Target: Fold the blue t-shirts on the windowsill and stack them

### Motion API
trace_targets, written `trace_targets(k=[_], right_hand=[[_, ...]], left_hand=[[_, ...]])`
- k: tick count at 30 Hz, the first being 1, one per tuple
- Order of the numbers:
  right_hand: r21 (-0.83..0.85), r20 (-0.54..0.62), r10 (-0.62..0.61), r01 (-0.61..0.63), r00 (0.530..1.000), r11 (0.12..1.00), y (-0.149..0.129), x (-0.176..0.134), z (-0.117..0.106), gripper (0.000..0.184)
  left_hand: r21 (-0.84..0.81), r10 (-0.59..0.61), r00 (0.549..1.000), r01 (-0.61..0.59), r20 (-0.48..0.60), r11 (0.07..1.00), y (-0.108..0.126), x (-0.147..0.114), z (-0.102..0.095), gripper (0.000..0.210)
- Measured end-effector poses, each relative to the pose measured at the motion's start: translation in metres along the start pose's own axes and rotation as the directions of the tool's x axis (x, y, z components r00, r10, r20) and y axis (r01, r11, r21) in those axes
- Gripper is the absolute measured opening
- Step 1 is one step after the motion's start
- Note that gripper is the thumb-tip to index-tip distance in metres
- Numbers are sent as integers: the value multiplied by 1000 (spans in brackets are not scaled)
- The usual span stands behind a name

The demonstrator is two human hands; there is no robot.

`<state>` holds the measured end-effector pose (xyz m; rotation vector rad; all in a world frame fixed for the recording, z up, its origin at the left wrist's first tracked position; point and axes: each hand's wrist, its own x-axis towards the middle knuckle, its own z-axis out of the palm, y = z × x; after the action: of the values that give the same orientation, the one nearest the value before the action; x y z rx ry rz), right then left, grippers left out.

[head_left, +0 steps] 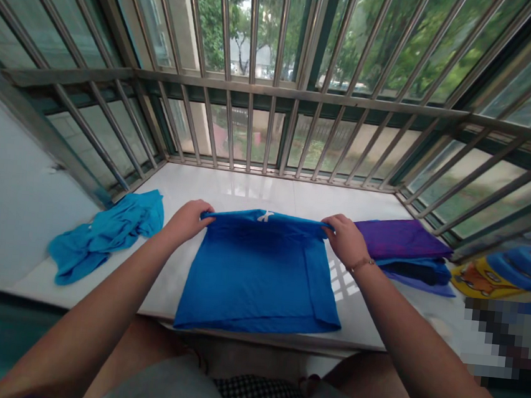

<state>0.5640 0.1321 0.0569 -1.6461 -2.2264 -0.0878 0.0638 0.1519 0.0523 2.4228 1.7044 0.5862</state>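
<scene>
A blue garment (258, 273), probably a shirt, is stretched between my two hands, with its lower part spread on the white sill. A small white print shows at the middle of its upper edge. My left hand (197, 212) pinches the upper left corner, and my right hand (343, 234) grips the upper right corner. The lower edge reaches the front of the sill, and a folded layer shows along its right side. Left of my left arm lies a crumpled light blue garment (112, 231). Beyond my right wrist rests a purple folded cloth (400, 238) on top of other blue and dark cloths (411, 269).
A white glossy sill (266, 190) runs beneath the cloths, bounded by metal window bars (272, 131) at the back and both sides. A yellow and blue container (497, 274) stands at the far right. My legs are just below the sill's front edge.
</scene>
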Motion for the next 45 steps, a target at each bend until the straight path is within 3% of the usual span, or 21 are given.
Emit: trace_targets(k=[2, 5, 9, 12, 14, 16, 19, 21, 23, 26, 29, 34, 37, 41, 45], right_hand=[[52, 42, -40, 38, 998, 998, 1, -38, 10, 22], [125, 95, -24, 12, 995, 992, -3, -97, 20, 25], [250, 243, -27, -36, 970, 968, -17, -158, 18, 32], [276, 398, -77, -39, 914, 960, -24, -181, 15, 34], [254, 413, -71, -40, 908, 966, -23, -189, 16, 23], [248, 349, -29, -62, 937, 967, -17, -195, 16, 24], [242, 202, 139, -187, 969, 952, -5, -208, 14, 28], [212, 176, 268, -303, 947, 929, 3, -222, 12, 30], [169, 225, 344, -384, 912, 908, 7, -235, 9, 28], [135, 276, 360, -407, 891, 904, 4, -250, 6, 27], [141, 210, 384, -417, 899, 898, -8, -251, 4, 35], [102, 219, 420, -449, 881, 888, -34, -224, 17, 41], [6, 239, 424, -439, 873, 899, -43, -209, 30, 33], [-66, 338, 445, -450, 830, 890, -41, -204, 33, 27], [-75, 383, 504, -518, 774, 852, -24, -211, 25, 28]], left_hand=[[-70, 23, 1000, -23, -2, 997, 3, -42, 15, 22], [-140, -47, 998, 42, -32, 989, 17, -111, 40, 30], [-192, -95, 990, 114, 108, 975, 34, -195, 63, 38], [-173, -89, 982, 118, 166, 978, 28, -236, 70, 43], [-165, -79, 982, 108, 172, 980, 17, -249, 71, 37], [-176, -58, 981, 91, 185, 980, 7, -253, 70, 30], [-210, -12, 976, 58, 215, 976, -2, -249, 65, 29], [-234, 15, 973, 40, 231, 971, -4, -245, 60, 28], [-246, 20, 972, 39, 235, 969, -4, -243, 54, 29], [-241, 10, 968, 52, 249, 969, 0, -243, 45, 28], [-221, -17, 964, 78, 264, 972, 5, -245, 40, 24], [-184, -145, 978, 172, 148, 968, 14, -243, 49, 35], [-159, -169, 981, 182, 91, 970, 18, -237, 59, 37], [-130, -167, 979, 181, 113, 975, 16, -234, 65, 33], [-106, -160, 974, 178, 161, 978, 13, -233, 57, 32]])
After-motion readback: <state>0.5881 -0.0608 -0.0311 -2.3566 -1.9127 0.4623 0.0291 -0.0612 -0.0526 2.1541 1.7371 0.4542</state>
